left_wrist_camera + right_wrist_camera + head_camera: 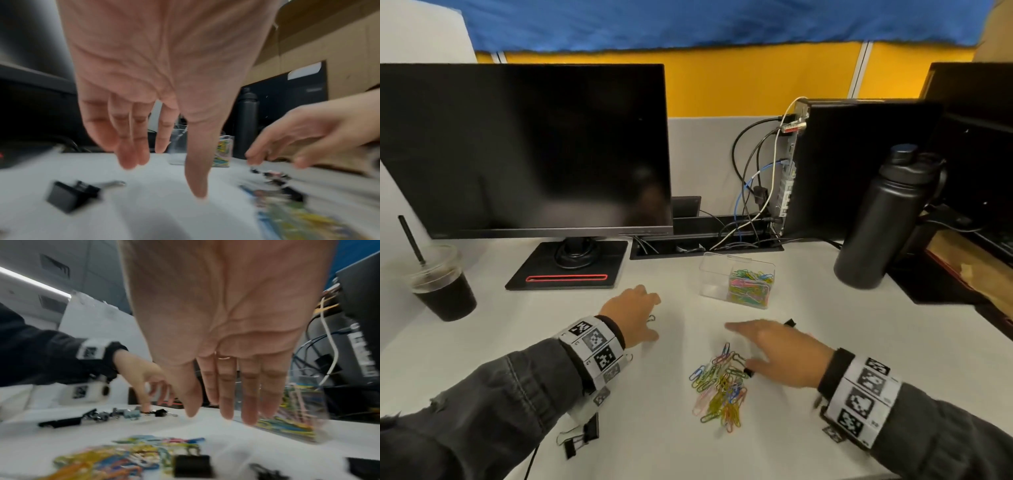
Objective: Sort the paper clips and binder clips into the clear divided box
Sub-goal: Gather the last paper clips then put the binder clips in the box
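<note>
Your clear divided box (pixel 736 284) stands on the white desk (pixel 825 342), with coloured paper clips filling its right compartment and the left one bare. Nearer you than the box lies a loose heap of paper clips (pixel 719 383). Your right hand (pixel 780 353) hovers palm down over that heap's right edge, fingers straight and spread, holding nothing; a black binder clip (pixel 192 464) lies beneath it. Left of the box, your left hand (pixel 631 317) hangs over the desk with fingers relaxed and empty, above another binder clip (pixel 71 195). More binder clips (pixel 578 435) lie by your left sleeve. Right of the box stands a black bottle (pixel 883 219); far left, an iced drink (pixel 443 284).
</note>
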`<state>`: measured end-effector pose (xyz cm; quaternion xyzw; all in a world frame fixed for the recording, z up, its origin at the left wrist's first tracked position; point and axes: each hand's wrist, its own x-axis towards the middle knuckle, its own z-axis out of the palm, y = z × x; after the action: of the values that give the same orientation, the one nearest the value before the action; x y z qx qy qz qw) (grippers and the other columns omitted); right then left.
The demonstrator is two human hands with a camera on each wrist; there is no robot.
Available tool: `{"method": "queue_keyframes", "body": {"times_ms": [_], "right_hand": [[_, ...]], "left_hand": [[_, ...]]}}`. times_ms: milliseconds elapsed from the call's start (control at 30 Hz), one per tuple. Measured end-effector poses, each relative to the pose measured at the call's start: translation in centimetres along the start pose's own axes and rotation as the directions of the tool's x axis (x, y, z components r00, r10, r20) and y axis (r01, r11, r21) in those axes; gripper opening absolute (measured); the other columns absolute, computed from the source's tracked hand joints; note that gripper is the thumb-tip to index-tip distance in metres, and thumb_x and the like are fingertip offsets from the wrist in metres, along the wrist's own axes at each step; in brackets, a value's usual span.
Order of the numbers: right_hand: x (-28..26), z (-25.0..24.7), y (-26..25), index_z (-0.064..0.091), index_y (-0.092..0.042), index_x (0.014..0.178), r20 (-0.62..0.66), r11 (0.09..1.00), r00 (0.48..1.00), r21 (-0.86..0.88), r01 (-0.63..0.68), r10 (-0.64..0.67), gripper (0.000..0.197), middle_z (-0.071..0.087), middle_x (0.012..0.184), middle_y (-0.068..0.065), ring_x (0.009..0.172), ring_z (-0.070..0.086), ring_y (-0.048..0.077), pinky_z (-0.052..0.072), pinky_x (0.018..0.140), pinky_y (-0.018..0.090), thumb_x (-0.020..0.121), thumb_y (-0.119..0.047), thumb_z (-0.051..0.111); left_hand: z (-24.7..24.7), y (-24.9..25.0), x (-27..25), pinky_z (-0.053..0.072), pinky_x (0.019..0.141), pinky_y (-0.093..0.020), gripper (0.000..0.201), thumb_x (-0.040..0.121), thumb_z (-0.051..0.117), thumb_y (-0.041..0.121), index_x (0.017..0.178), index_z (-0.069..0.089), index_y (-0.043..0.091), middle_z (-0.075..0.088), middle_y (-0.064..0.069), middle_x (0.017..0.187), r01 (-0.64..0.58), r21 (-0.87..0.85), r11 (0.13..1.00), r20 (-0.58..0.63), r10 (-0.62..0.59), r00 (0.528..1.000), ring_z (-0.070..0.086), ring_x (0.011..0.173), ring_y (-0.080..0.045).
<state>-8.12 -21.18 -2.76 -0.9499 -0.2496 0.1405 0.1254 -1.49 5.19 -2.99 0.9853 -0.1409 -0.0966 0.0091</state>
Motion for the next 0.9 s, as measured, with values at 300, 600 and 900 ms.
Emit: {"method": "queue_keyframes", "body": {"times_ms": [300,600,900], "right_hand": [[1.9,0.6,1.4,0.060,-0.014,0.095,0.002,0.990,0.991,-0.051,-0.130,0.131,0.022,0.052,0.089,-0.002,0.081,0.048,0.015,0.040,0.069,0.025,0.082,-0.030,0.066],[2.1,0.8,1.6,0.057,-0.020,0.107,-0.062,0.998,0.996,-0.027,-0.062,0.061,0.025,0.052,0.107,0.003,0.095,0.053,0.022,0.046,0.080,0.032,0.085,-0.029,0.061],[1.7,1.2,3.2,0.050,-0.019,0.080,-0.063,0.976,0.979,-0.089,-0.200,0.195,0.012,0.042,0.091,-0.001,0.082,0.047,0.020,0.042,0.070,0.030,0.086,-0.023,0.060]], "left_hand": [[1.6,6.5,-1.6,0.044,0.084,-0.029,0.085,0.063,0.083,0.046,0.130,0.036,0.021,0.049,-0.001,0.113,-0.167,-0.241,0.956,0.368,0.249,0.896,0.048,0.092,-0.015],[-2.1,7.2,2.0,0.046,0.088,-0.030,0.046,0.083,0.068,0.028,0.125,0.050,0.018,0.048,-0.003,0.119,-0.220,-0.251,0.943,0.097,0.251,0.963,0.052,0.094,-0.016],[-0.1,5.8,6.9,0.019,0.117,-0.044,0.061,0.093,0.051,0.039,0.147,0.024,0.027,0.022,0.000,0.156,-0.322,-0.065,0.945,-0.180,0.306,0.935,0.012,0.145,-0.021]]}}
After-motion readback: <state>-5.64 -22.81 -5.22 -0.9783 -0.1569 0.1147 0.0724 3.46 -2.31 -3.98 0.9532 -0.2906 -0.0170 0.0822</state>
